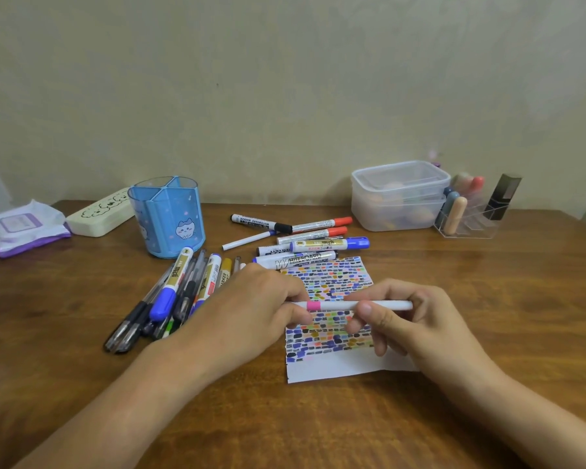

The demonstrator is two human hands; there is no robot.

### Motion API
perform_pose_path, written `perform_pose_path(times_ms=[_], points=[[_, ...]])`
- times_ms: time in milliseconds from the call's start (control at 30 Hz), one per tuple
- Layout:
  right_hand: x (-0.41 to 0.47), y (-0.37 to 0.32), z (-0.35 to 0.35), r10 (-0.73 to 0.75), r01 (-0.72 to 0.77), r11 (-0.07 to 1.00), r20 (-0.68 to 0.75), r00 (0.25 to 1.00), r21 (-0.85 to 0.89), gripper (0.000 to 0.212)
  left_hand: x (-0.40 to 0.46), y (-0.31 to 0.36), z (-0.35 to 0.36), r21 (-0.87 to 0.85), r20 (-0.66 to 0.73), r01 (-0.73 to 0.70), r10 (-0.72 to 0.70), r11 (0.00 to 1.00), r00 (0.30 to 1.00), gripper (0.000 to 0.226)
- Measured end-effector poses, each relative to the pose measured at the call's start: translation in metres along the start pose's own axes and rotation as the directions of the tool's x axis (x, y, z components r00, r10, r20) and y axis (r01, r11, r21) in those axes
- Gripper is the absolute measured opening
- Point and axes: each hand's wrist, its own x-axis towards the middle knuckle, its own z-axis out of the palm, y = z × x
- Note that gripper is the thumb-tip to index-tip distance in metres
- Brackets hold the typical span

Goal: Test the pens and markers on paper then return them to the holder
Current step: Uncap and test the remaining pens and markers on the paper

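Both hands hold one thin white pen with a pink band [339,305] level above the paper [332,367], which is covered in small coloured test marks. My left hand [251,316] grips its left end, my right hand [416,323] pinches its barrel. The blue see-through holder [168,216] stands behind and to the left, with nothing showing in its compartments. A heap of pens and markers [170,296] lies left of the paper. More whiteboard markers [305,242] lie just behind the paper.
A cream pencil case [99,213] and a purple wipes pack [21,228] lie at the far left. Stacked clear plastic boxes [398,194] and a clear organiser with cosmetics [467,214] stand at the back right. The wooden table [487,282] meets a wall behind.
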Motion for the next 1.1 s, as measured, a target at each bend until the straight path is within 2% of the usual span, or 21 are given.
perform_pose_path(times_ms=[100, 167, 333, 467, 500, 600, 700, 833, 1100], points=[[0.002, 0.0, 0.002, 0.015, -0.015, 1.0, 0.031, 0.999, -0.001, 0.018, 0.0, -0.002, -0.002, 0.034, 0.033, -0.008, 0.007, 0.999, 0.999, 0.017], [0.003, -0.002, 0.004, -0.002, 0.003, 1.0, 0.062, 0.998, -0.012, 0.018, -0.002, -0.001, -0.001, 0.02, 0.05, -0.019, 0.018, 1.0, 0.999, 0.028], [0.002, -0.002, 0.003, -0.055, 0.058, 0.998, 0.088, 0.995, -0.026, 0.013, -0.004, 0.004, 0.004, 0.021, 0.004, -0.138, 0.138, 0.99, 0.99, 0.027], [0.007, 0.002, -0.003, -0.027, 0.038, 0.989, 0.079, 0.996, -0.144, 0.029, -0.002, -0.001, -0.003, 0.139, 0.053, -0.104, 0.098, 0.985, 0.994, 0.027], [0.009, 0.004, -0.005, -0.036, 0.045, 0.985, 0.058, 0.998, -0.164, 0.03, -0.002, -0.003, -0.006, 0.16, 0.059, -0.093, 0.085, 0.983, 0.995, 0.023], [0.013, 0.009, -0.011, -0.051, 0.049, 0.971, -0.004, 0.999, -0.235, 0.025, -0.005, -0.01, -0.014, 0.197, 0.077, -0.014, -0.001, 0.98, 0.997, 0.032], [0.015, 0.011, -0.013, -0.047, 0.04, 0.959, -0.019, 0.999, -0.281, 0.016, -0.004, -0.015, -0.016, 0.223, 0.076, 0.065, -0.084, 0.973, 0.994, 0.008], [0.015, 0.012, -0.012, -0.053, 0.041, 0.937, -0.027, 0.998, -0.348, 0.018, -0.002, -0.019, -0.012, 0.276, 0.107, 0.132, -0.167, 0.952, 0.98, 0.006], [0.017, 0.015, -0.013, -0.061, 0.046, 0.905, -0.022, 0.998, -0.424, 0.021, 0.001, -0.032, -0.004, 0.359, 0.041, 0.123, -0.147, 0.925, 0.988, 0.007]])
